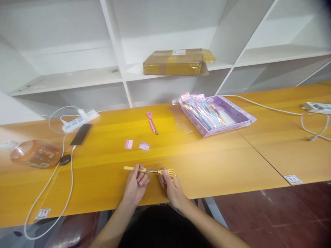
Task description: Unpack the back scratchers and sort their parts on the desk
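Two hands meet over the near edge of the yellow wooden table: our left hand closes its fingers on the handle of a yellow back scratcher, and our right hand pinches its claw end. It lies level, just above the tabletop. Beyond it sit two small pink labels, print too small to read. Corner stickers carry red numbers we cannot make out. White shelving lines the wall.
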`<state>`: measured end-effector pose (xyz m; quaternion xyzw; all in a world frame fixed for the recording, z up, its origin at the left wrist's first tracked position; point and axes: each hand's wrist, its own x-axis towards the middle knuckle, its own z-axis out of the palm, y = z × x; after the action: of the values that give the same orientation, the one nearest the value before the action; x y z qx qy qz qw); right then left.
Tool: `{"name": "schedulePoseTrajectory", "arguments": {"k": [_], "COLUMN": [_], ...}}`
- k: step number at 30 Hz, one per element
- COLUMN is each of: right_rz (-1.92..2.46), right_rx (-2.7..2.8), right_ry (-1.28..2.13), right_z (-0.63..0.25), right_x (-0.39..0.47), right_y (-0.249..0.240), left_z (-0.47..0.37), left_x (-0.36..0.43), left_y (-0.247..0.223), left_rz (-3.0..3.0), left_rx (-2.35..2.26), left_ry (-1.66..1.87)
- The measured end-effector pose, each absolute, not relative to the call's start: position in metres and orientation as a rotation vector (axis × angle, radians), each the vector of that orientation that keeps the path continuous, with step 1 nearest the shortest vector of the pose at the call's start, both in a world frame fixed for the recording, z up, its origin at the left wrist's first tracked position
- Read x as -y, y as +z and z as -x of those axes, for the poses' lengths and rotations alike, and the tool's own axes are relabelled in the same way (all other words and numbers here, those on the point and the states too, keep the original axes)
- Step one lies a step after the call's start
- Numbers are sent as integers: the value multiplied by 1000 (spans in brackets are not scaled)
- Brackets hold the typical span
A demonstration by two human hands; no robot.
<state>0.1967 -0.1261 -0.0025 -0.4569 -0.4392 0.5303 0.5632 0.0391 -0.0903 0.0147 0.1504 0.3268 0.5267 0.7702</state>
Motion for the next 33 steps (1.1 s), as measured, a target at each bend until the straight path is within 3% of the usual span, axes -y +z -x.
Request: {"name": "schedulePoseTrajectory", "arguments": {"k": [33], "right_rz": [1025], "right_rx": [899], "right_ry": [1389], "right_z": [-194], "right_x": [122], "right_y": [2], "left_z": [-43], "left_x": [97], "left_y": [18], "left_rz": [-307], "left_rx": [-744], "left_ry": [1303]}}
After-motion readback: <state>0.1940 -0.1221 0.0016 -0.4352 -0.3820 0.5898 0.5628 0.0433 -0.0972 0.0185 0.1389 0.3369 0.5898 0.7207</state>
